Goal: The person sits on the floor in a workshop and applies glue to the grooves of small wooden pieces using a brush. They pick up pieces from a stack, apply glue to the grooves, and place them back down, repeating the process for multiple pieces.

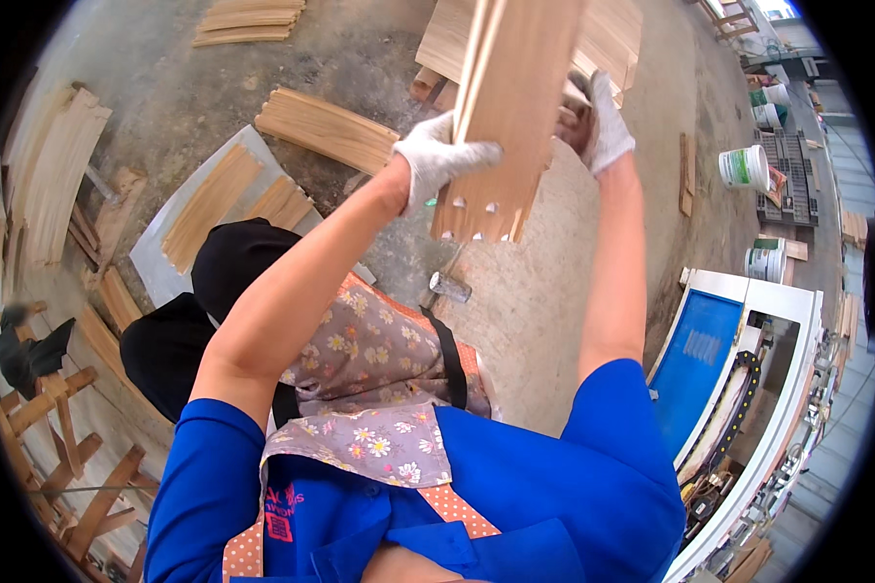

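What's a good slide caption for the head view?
Gloved left hand grips wooden boards, gloved right hand at their right edge, above a concrete floor.

The white-gloved left grip [437, 157] clasps wooden boards [515, 117], thumb across the front; the right grip [603, 126], also gloved, is at their right edge. Around lie a plank stack [326, 131], white buckets [744, 169] and a blue-and-white machine [698, 330].

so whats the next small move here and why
I'd probably press the held wooden boards together: they look slightly spread along the left side. The left grip has its thumb across the front, and the right grip is at the opposite edge, so both seem well placed.
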The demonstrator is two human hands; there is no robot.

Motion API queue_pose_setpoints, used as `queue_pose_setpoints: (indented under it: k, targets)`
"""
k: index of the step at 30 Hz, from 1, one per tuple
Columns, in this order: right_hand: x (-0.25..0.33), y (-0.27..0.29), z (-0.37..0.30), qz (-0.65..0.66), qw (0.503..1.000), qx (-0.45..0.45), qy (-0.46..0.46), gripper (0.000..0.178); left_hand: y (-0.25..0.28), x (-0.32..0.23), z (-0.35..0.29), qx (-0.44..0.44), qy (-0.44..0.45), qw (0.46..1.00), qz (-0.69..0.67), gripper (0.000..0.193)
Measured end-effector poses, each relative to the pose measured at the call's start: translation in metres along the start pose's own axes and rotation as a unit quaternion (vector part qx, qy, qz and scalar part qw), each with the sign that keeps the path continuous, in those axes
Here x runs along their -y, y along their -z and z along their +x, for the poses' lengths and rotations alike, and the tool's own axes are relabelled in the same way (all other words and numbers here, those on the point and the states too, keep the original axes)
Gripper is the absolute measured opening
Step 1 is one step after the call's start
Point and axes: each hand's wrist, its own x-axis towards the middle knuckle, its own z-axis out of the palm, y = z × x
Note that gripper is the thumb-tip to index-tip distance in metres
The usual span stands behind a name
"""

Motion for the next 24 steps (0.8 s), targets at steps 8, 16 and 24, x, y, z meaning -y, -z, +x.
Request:
queue_pose_setpoints:
  k: [8,16,24]
  targets:
    - [0.02,-0.009,-0.022,-0.134,0.95,-0.124,0.254,0.054,0.0,-0.025,-0.018,-0.002,-0.004,0.985,0.17,0.065]
    - [0.057,-0.009,-0.106,-0.631,0.762,0.068,0.133,0.05,-0.03,-0.178,-0.076,-0.192,-0.34,0.48,0.785,0.087]
    - [0.12,-0.065,-0.131,-0.713,0.596,0.338,0.147,0.047,0.009,-0.169,-0.097,0.239,0.246,0.813,0.471,0.067]
